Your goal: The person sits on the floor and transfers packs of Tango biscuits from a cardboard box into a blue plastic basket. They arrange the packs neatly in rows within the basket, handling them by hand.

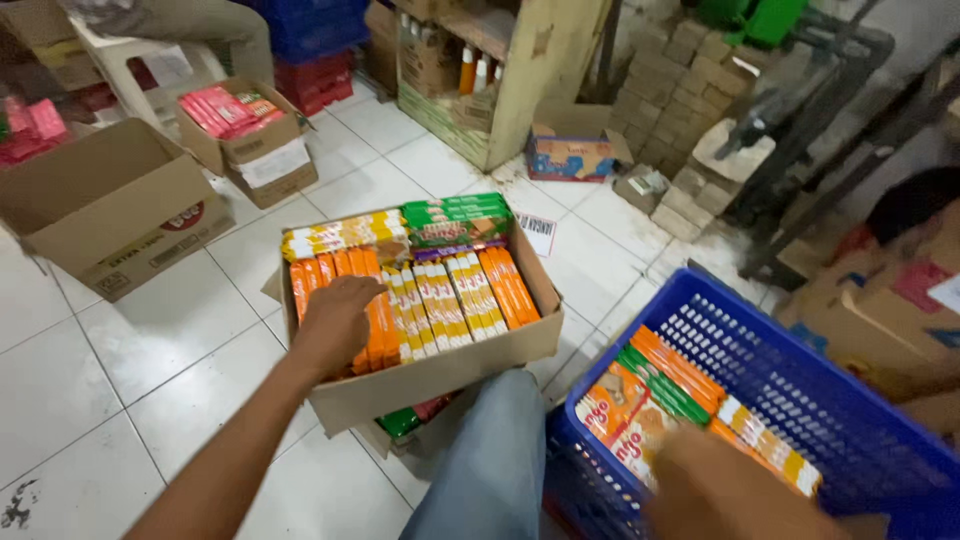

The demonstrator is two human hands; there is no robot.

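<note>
Blue crate: R side, under right hand, holds flat snack pkts.
Cardboard box: under left hand, orange/yellow pkts upright in rows.
Left hand: palm down, fingers curled onto orange pkts.
Right hand: blurred, over crate; grip can't tell.

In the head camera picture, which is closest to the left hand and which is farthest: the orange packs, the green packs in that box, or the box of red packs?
From the left hand:
1. Orange packs, right under its fingers.
2. Green packs, at the far right end of the same cardboard box.
3. Box of red packs, farther off on the floor, up and left.
</note>
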